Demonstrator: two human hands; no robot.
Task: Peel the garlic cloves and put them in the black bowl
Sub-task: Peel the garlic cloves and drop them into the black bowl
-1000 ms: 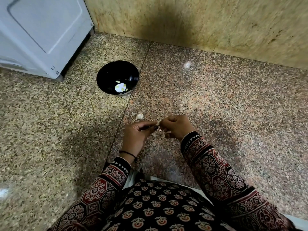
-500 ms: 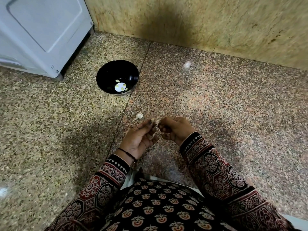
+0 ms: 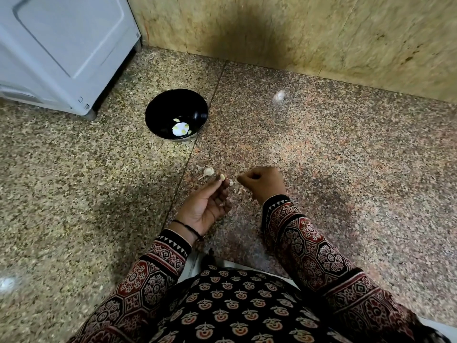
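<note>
So we've got a small pale yellow peeled garlic clove pinched at the fingertips of our left hand, palm turned up, low over the speckled granite floor. Our right hand sits just beside it, curled into a loose fist; can't tell if it's got a bit of skin in there or nothing. Just past the left fingertips, a whitish unpeeled garlic piece with a little stem lies on the floor. Further out is the round glossy black bowl with a few pale peeled cloves in the bottom. Beyond that, a white appliance and the mottled tan wall.
</note>
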